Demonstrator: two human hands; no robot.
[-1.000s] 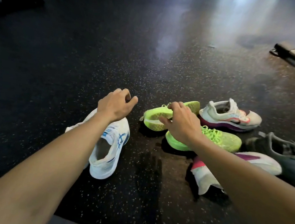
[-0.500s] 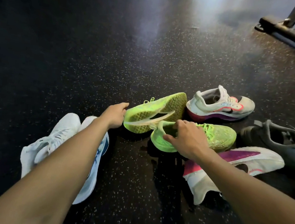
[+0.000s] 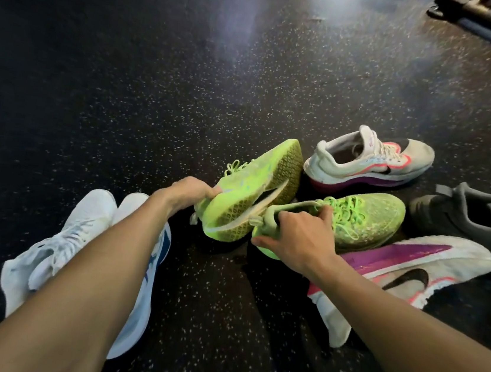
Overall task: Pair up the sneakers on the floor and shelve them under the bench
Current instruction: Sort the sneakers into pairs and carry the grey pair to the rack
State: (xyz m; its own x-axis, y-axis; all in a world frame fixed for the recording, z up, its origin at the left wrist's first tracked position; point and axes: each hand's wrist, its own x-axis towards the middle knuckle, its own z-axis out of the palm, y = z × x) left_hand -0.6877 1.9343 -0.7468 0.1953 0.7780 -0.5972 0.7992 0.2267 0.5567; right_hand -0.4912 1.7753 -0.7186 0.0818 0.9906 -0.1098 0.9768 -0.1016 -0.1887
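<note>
The left hand (image 3: pixel 189 189) has its grip closed on the heel end of a neon green shoe (image 3: pixel 256 191) that is tipped onto its side, so the waffle-patterned sole faces the camera with a pale strip running across it. The right hand (image 3: pixel 296 238) has its grip clamped on the heel collar of the matching green shoe (image 3: pixel 367 219), which sits upright on the floor (image 3: pixel 158 82) with its laces up and its knit toe speckled. The two green shoes touch at their heel ends.

Beyond them stands a white shoe (image 3: pixel 371 161) with a pink and purple sole, upright, toe pointing right. Its partner (image 3: pixel 413 268) lies on its side just beside the right forearm, showing a broad purple stripe and a black mark. A dark grey shoe (image 3: pixel 475 214) sits at the right edge of the view. Under the left forearm lie two white shoes (image 3: pixel 77 236) side by side, one with blue markings along its side. The floor is black rubber flecked with white.
</note>
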